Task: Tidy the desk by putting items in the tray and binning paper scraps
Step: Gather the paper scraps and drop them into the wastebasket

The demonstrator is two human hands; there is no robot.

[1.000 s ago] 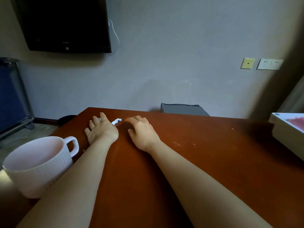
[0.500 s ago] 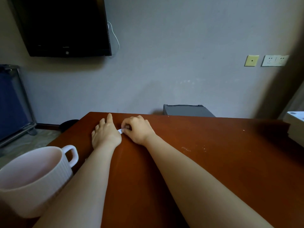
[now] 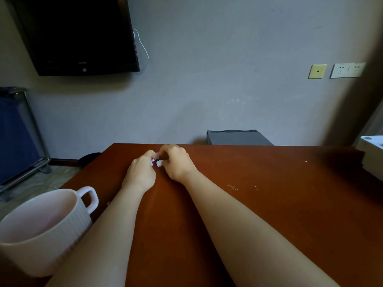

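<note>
Two bare forearms stretched across the reddish-brown bench (image 3: 269, 214), hands close together near its far edge, knuckles up. Fingers of the left hand (image 3: 141, 176) curled in, fingertips closed on a small white paper scrap (image 3: 159, 163); fingers of the right hand (image 3: 179, 165) likewise curled, thumb and forefinger pinching the same scrap from the other side. Only a sliver of the scrap visible in the gap between the two hands, either on the wood or just above it, impossible to tell which. Beside the left forearm, at the near left corner, a white ribbed mug (image 3: 41, 230), upright, handle turned toward the arm. At the right edge of the view, well apart from the hands, a corner of a white tray (image 3: 373, 154) on the bench. A few tiny white flecks (image 3: 232, 187) on the wood between hands and tray. Behind the bench, against the grey wall, a low grey box (image 3: 236, 138); higher up on the left a dark wall-mounted television (image 3: 83, 34) with a white cable (image 3: 143, 48) hanging beside it; on the right a yellowish wall plate (image 3: 317, 71) next to a white socket panel (image 3: 348, 70). On the floor at far left a blue panel in a metal frame (image 3: 18, 137)
</note>
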